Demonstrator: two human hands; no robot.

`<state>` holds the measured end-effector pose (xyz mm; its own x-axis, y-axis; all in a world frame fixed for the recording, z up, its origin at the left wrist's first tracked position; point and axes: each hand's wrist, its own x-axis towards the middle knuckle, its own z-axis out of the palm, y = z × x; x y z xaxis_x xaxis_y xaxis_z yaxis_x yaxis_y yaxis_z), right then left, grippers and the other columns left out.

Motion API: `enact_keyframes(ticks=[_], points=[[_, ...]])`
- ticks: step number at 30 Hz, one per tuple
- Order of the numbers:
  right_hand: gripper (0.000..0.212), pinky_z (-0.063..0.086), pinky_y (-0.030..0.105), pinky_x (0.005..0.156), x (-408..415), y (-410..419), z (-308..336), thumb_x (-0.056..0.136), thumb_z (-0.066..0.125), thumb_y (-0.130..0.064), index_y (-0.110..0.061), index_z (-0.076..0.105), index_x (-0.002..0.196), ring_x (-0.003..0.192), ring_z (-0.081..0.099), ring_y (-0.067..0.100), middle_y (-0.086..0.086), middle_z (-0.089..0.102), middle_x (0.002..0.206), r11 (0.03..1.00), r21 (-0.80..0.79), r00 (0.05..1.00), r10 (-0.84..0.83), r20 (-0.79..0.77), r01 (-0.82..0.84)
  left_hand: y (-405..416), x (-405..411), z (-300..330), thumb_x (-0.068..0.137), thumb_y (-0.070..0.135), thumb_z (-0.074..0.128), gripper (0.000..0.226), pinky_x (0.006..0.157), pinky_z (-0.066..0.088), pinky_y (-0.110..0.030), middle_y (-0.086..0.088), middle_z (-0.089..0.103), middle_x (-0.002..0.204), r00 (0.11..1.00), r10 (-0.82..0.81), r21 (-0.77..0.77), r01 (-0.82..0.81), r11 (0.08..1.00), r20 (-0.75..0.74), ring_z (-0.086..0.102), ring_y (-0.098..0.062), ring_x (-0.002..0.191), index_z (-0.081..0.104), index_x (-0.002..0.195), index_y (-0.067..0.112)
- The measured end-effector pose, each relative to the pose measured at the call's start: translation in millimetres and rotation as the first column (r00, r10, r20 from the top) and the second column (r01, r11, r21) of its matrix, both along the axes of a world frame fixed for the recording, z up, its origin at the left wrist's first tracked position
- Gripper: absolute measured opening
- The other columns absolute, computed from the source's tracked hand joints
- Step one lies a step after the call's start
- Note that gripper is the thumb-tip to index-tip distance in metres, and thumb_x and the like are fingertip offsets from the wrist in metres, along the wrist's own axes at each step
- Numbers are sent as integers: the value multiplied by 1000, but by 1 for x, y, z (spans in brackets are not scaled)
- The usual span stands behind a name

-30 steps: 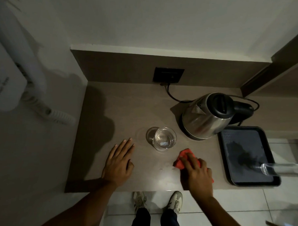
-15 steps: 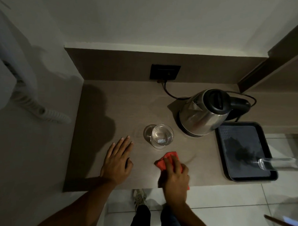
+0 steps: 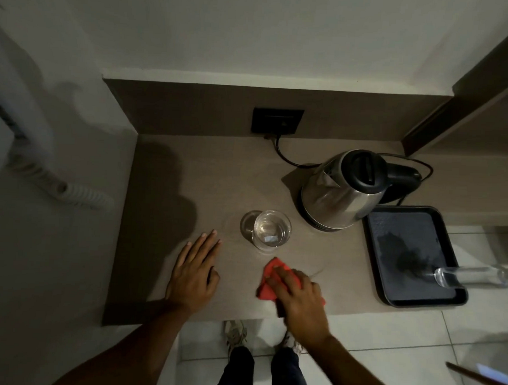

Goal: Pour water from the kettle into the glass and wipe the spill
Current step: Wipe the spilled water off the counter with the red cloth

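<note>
The left hand (image 3: 195, 272) lies flat on the desk (image 3: 171, 188), fingers spread wide and holding nothing, well to the left of the cloth. Up and to its right stands the glass (image 3: 271, 229), upright with water in it, so the pouring looks done. Just below the glass, the right hand (image 3: 299, 300) presses palm-down on the red cloth (image 3: 269, 283), its grip flattened over the fabric rather than curled round it; the wiping step appears to be under way. Up and to the right of that grip the kettle (image 3: 341, 193) sits back on its base, lid shut, corded to the wall socket (image 3: 277, 121). Further right lies a black tray (image 3: 413, 251) with a clear bottle (image 3: 470, 276) on its side across the edge.

The spill itself is hard to make out: a faint sheen beside the cloth may be wet, but in this dim light I cannot tell how much remains. Most of the cloth is hidden under the hand
</note>
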<state>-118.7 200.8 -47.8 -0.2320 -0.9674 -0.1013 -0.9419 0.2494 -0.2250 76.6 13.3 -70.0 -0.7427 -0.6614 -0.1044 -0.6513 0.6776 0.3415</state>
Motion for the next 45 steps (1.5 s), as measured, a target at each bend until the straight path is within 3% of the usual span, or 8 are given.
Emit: enact_keyframes(ticks=[7,14,21,24,31,35,39,45], points=[[66,47,53,81,-95,-4,8,75,76,-24,-22,51,135,112,47,44,13,51,140,968,37,965,-245,-95,249,1,-1,2,87,31,34,65,120,17,-45,1,21,162,999,-4,0,4,1000,33,14,-15,149,29,151,20],[66,42,56,87,-44,-23,4,77,73,-25,-20,47,137,115,42,45,16,44,144,814,15,814,-581,-4,581,2,-1,0,88,32,36,66,120,16,-45,1,18,163,998,-6,-13,7,1000,67,11,-15,150,26,152,20],[73,48,49,77,54,-26,2,63,80,-23,-20,56,132,108,51,38,15,55,135,887,91,876,-462,141,453,1,-2,-1,88,33,36,66,120,16,-45,1,17,163,996,-6,-24,8,1000,90,12,-16,150,25,152,21],[67,48,49,78,78,-52,5,72,72,-28,-22,52,136,111,53,35,12,54,137,943,86,929,-332,165,322,0,-2,-2,88,32,35,65,119,17,-46,1,19,162,997,-4,-17,5,1000,73,13,-16,150,26,152,21],[55,49,45,77,76,-87,5,82,66,-29,-23,53,135,111,54,31,8,53,139,975,16,960,-222,172,222,-1,1,-9,92,31,32,59,119,17,-44,0,24,161,1000,-11,-22,12,1000,25,14,-15,149,30,150,20],[60,51,47,78,60,-58,-4,79,69,-30,-24,50,136,113,55,34,7,54,139,994,-35,986,-102,135,108,-2,1,-9,87,27,36,63,119,17,-43,0,26,160,1000,-5,-8,5,1000,6,16,-15,149,32,149,19],[59,46,44,80,15,-5,-14,80,55,-31,-29,47,138,117,46,32,1,48,143,999,-54,999,1,38,1,-2,2,-9,86,28,36,66,120,17,-44,3,22,162,1000,-2,-2,2,1000,27,15,-14,149,27,151,22],[57,44,45,78,-75,-7,-8,78,68,-25,-22,52,132,110,47,39,10,53,137,977,-32,974,-211,-86,209,-2,0,-7,87,31,36,66,121,10,-39,3,21,162,998,-1,-11,1,1000,66,13,-13,149,26,152,22]])
